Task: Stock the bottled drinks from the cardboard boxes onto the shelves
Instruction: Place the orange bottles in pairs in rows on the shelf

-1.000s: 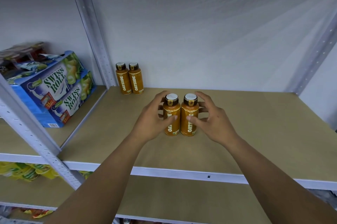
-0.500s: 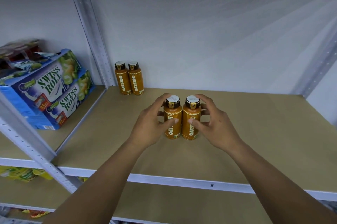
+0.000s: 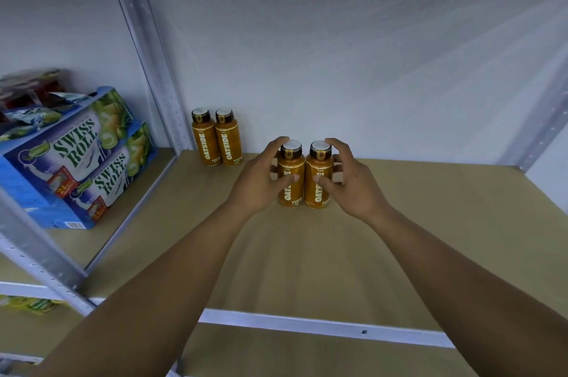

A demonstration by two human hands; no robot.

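A: so where was everything?
B: middle of the shelf (image 3: 399, 238), upright, touching. left hand (image 3: 258, 184) gripped the left bottle (image 3: 291, 196), right hand (image 3: 353, 187) the right bottle (image 3: 319, 161) (another pair (image 3: 216, 143) stood far left, 2 bottles).

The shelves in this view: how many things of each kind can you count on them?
Orange Oatside bottles: 4, a back pair by the post and a front pair gripped by the left hand and right hand.
Blue Swiss Roll boxes: 2, stacked.
Total: 6. The loose packets on the boxes are too blurred to count.
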